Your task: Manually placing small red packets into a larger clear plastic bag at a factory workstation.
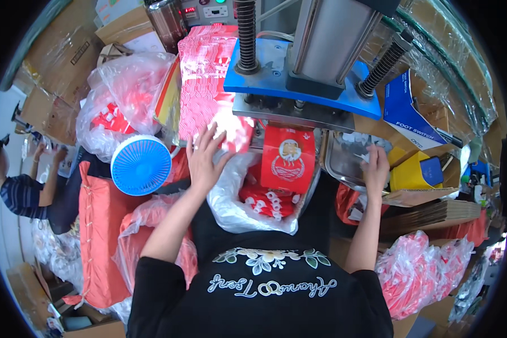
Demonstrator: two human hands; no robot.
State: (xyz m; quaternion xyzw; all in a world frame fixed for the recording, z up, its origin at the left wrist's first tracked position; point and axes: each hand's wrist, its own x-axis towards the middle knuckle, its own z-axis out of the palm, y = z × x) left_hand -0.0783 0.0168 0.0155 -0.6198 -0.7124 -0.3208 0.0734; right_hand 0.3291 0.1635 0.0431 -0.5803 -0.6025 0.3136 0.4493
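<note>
Here, nearest the body, a clear plastic bag (239,205) of red pieces sits open below the left hand (204,159), whose fingers spread flat on a red-and-white sheet (208,90). The right hand (376,169) reaches into a metal tray (338,160); I cannot tell its grip. Beyond the fingertips, one red paper bag (288,159) stands under the press (298,73); many pieces look unworked.
</note>
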